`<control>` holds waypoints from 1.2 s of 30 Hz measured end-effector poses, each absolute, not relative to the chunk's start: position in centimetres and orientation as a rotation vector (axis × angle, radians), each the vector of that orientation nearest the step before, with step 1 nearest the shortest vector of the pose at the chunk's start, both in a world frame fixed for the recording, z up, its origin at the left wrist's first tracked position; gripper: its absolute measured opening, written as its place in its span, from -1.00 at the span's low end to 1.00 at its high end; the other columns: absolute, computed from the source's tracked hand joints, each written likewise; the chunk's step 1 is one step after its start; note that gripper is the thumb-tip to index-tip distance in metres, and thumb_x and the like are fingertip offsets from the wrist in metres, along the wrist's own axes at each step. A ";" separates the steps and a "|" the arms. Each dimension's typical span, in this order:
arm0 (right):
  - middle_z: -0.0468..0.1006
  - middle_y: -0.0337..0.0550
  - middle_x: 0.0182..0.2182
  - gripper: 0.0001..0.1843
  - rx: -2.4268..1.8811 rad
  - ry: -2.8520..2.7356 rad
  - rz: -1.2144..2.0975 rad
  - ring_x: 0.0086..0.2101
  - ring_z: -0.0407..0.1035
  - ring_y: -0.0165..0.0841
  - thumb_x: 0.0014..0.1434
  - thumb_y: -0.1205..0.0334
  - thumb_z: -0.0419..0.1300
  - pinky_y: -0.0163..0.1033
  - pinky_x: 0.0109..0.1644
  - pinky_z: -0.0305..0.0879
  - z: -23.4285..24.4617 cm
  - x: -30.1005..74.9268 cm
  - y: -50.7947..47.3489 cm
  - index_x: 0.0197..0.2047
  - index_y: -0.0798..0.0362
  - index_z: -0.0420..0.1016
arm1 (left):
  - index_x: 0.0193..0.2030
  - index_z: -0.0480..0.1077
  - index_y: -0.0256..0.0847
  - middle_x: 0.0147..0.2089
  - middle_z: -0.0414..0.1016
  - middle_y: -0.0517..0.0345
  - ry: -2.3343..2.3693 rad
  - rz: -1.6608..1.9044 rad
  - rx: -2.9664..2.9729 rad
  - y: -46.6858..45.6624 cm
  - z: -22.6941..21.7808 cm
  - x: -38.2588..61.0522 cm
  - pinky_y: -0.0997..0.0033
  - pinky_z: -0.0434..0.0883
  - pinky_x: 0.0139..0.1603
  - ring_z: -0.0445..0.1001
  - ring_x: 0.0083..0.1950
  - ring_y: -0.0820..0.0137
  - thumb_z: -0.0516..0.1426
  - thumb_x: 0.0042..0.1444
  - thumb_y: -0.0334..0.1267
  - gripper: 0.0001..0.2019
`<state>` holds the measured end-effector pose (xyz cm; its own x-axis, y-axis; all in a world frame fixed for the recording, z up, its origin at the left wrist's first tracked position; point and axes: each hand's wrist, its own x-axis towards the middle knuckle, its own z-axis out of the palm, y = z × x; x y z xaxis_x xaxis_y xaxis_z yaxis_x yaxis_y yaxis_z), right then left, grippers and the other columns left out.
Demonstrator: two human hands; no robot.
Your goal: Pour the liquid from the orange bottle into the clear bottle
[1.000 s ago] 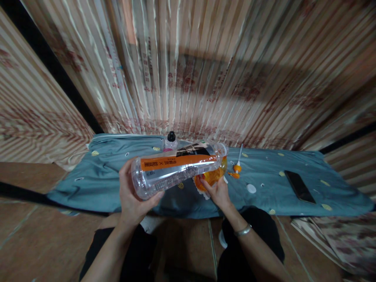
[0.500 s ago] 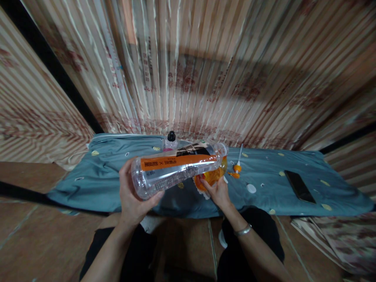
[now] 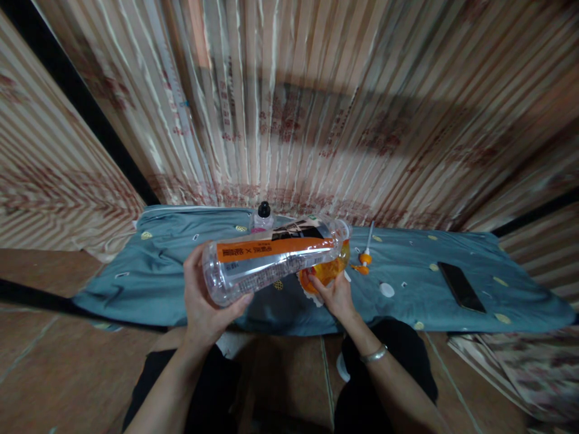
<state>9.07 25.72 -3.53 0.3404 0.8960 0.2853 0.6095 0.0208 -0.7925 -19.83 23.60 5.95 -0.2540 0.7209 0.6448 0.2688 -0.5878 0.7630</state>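
My left hand (image 3: 205, 301) grips the base of a large clear plastic bottle (image 3: 271, 259) with an orange label. The bottle is tipped almost level, its mouth to the right over a small orange bottle (image 3: 328, 272). My right hand (image 3: 335, 295) is closed round the orange bottle and steadies it on the blue cloth (image 3: 158, 259). An orange pump top (image 3: 365, 256) with a white tube lies just right of it, and a white cap (image 3: 386, 290) lies nearby.
A small bottle with a black cap (image 3: 263, 216) stands behind the clear bottle. A black phone (image 3: 461, 286) lies on the cloth at the right. Striped curtains hang behind, and brown floor tiles lie in front of my knees.
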 end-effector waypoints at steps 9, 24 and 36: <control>0.73 0.18 -0.13 -0.16 -1.682 -1.361 0.381 -0.10 0.66 0.13 0.00 -0.48 0.28 0.13 -0.07 0.59 -3.7 9.1 25.7 0.07 0.04 0.40 | 0.28 0.34 -0.08 0.18 0.53 -0.11 1.243 1.910 1.662 23.7 6.3 -19.5 -0.19 0.61 0.15 0.59 0.16 -0.09 0.46 -0.17 0.05 -0.15; 0.74 0.18 -0.13 -0.15 -1.673 -1.369 0.393 -0.10 0.66 0.14 0.00 -0.48 0.30 0.15 -0.05 0.58 -3.6 9.1 25.7 0.08 0.05 0.42 | 0.28 0.34 -0.03 0.20 0.51 -0.12 1.231 1.881 1.680 23.5 6.5 -19.6 -0.26 0.59 0.19 0.58 0.19 -0.16 0.47 -0.16 -0.02 -0.17; 0.73 0.20 -0.11 -0.13 -1.687 -1.365 0.405 -0.06 0.65 0.16 -0.01 -0.50 0.29 0.16 -0.02 0.58 -3.4 9.1 25.7 0.08 0.05 0.42 | 0.28 0.34 -0.05 0.18 0.51 -0.13 1.263 1.887 1.679 23.5 6.5 -19.5 -0.25 0.62 0.15 0.59 0.16 -0.14 0.45 -0.15 0.04 -0.18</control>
<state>9.08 25.68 -3.40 0.3370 0.9008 0.2739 0.6060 0.0151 -0.7953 -19.46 23.52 6.52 -0.2606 0.7273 0.6349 0.3097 -0.5599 0.7685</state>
